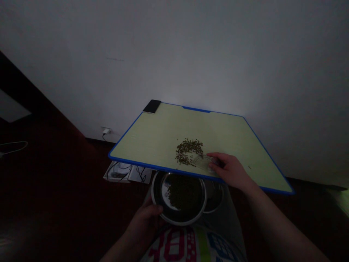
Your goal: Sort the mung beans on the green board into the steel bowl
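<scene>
My left hand (pixel 151 217) grips the near left rim of a round metal bowl (pixel 200 214), thumb over the edge. Dark small grains (pixel 185 193) lie inside it, leaving a bare shiny patch at the left. The bowl sits just below the front edge of a pale folding table (pixel 218 131). On the tabletop, my right hand (pixel 227 168) closes its fingers on a see-through thing with thin curved edges (pixel 201 159); its kind is unclear in the dim light. It touches the lower right of a loose patch of brown grains (pixel 188 146).
A dark phone (pixel 152 106) lies at the table's far left corner. A second container (pixel 214 209), partly hidden, rests on my lap beside the bowl. White boxes with cables (pixel 128 172) are on the floor, left. A plug (pixel 106 131) sits in the wall (pixel 174 54) behind.
</scene>
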